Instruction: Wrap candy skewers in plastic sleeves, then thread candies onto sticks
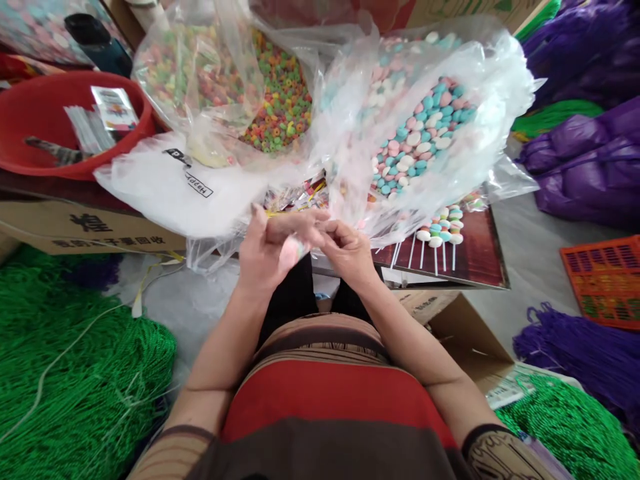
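Note:
My left hand [263,250] is curled around a candy [291,253] with a pink end, blurred by motion. Close against it, my right hand [350,250] has thumb and fingertips pinched together by the left fingers; what lies in that pinch is hidden. Just behind the hands is a heap of shiny small wrappers [300,198]. An open clear bag of pink, white and blue candies [425,133] lies beyond my right hand. Finished-looking candy stacks on white sticks [440,230] rest on the dark red table [480,250] to the right.
A bag of colourful ring candies [277,93] stands at the back. Left are a red basin [30,87] and a white plastic bag [165,183]. Green cord bundles [75,373], purple bundles [590,160], an orange crate [605,280] and an open carton [465,340] surround the table.

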Tool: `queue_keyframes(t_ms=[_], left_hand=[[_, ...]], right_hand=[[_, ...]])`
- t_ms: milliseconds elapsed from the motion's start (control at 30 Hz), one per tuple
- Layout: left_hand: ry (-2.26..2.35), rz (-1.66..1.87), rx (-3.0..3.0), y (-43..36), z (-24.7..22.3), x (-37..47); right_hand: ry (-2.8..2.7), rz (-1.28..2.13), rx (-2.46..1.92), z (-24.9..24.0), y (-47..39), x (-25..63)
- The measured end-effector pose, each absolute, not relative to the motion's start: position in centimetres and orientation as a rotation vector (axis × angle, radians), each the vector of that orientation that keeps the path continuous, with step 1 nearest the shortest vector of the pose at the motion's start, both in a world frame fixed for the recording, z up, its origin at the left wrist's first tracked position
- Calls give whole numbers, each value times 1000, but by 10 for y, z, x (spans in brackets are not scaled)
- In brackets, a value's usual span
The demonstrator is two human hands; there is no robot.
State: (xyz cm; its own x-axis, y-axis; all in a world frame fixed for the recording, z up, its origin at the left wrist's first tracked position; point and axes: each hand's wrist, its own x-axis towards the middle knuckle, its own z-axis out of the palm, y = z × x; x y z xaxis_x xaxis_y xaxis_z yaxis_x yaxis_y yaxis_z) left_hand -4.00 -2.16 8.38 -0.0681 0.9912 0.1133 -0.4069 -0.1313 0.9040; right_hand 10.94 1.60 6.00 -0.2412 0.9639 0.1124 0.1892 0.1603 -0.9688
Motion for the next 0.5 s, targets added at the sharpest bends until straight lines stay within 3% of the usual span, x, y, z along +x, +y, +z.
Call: queue_keyframes(t_ms=[200, 400, 500], left_hand=[[1141, 1238, 1451, -29, 76, -37], [975, 1391, 752, -4, 72, -36], [974, 1287, 789, -10, 75, -46]], right_hand=[[-1591, 870, -1168, 84, 20, 118], [-1726, 1112, -1060, 78, 5, 119], [-1779, 1124, -1091, 77, 11, 125]])
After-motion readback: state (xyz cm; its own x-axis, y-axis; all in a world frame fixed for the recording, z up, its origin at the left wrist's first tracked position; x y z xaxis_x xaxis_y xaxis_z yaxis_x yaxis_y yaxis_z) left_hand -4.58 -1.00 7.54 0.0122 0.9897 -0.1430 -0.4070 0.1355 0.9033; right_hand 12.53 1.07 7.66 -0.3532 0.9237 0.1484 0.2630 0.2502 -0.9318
